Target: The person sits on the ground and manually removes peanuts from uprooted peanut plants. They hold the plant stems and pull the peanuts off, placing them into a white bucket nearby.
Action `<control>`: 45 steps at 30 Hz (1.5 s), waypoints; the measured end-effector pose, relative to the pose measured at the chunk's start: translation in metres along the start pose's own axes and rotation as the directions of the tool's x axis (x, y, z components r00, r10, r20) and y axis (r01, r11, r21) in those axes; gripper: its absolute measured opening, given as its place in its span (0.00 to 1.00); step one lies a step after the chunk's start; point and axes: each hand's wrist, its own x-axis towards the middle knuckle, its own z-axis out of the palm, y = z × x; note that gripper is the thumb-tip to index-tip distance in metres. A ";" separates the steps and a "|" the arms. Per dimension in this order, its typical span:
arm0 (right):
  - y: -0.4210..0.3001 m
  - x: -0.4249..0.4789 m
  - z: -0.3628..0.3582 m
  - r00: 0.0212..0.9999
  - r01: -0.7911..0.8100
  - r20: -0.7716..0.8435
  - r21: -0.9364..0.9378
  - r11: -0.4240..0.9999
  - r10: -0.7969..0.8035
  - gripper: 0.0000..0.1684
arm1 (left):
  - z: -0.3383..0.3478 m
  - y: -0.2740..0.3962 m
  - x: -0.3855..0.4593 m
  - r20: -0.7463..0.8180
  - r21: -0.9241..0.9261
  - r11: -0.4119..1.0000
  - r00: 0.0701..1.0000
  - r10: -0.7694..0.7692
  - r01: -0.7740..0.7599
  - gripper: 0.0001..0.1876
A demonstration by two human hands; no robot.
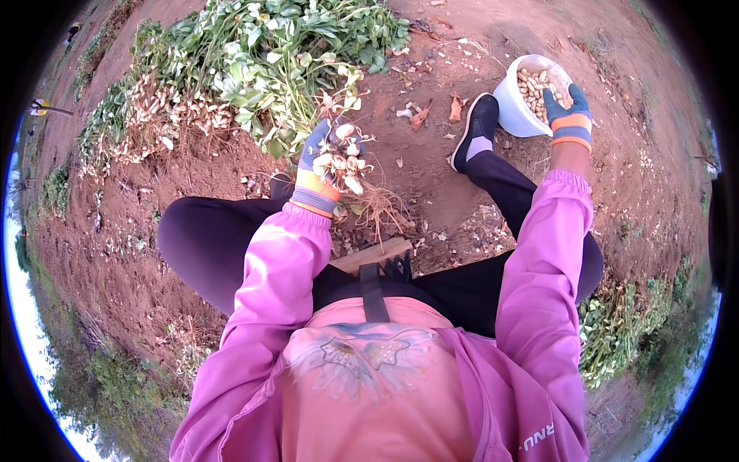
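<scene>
In a dark work glove with an orange cuff, my left hand (321,167) grips a peanut plant by its base. Its cluster of pale peanut pods (344,160) faces up, with thin roots trailing toward my body and leafy stems beyond the hand. My right hand (568,115), gloved alike, is at the near right rim of a white plastic bucket (515,104). Its thumb and a finger are spread over the opening, and I see nothing between them. Loose peanut pods (532,86) lie inside the bucket.
A large heap of uprooted peanut plants (248,63) lies at the upper left, pods toward me. My shoe (482,124) is beside the bucket. A wooden board (375,254) is between my legs. Dry leaves (420,118) litter the reddish soil. More pulled plants (620,329) lie at the lower right.
</scene>
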 end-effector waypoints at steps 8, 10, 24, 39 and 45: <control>-0.206 -0.185 0.065 0.635 -0.582 0.772 0.510 0.633 -0.037 0.11 | 0.003 0.000 0.000 0.051 -0.034 0.999 0.999 -0.019 0.020 0.21; -0.207 -0.213 0.084 0.690 -0.299 0.671 0.606 0.737 -0.272 0.12 | 0.001 -0.003 0.002 -0.024 -0.033 0.998 0.998 0.061 -0.062 0.19; -0.221 -0.235 0.099 0.667 -0.554 0.745 0.483 0.678 0.014 0.11 | 0.013 -0.013 -0.008 -0.192 0.073 0.958 0.938 0.287 -0.278 0.17; -0.199 -0.225 0.072 0.429 -0.882 0.892 0.448 0.147 -0.145 0.10 | 0.009 -0.003 -0.001 -0.151 -0.057 0.993 0.984 0.098 -0.108 0.16; -0.203 -0.226 0.073 0.619 -0.642 0.779 0.576 0.505 -0.101 0.11 | -0.007 -0.002 0.002 -0.135 -0.037 0.993 0.985 0.106 -0.112 0.17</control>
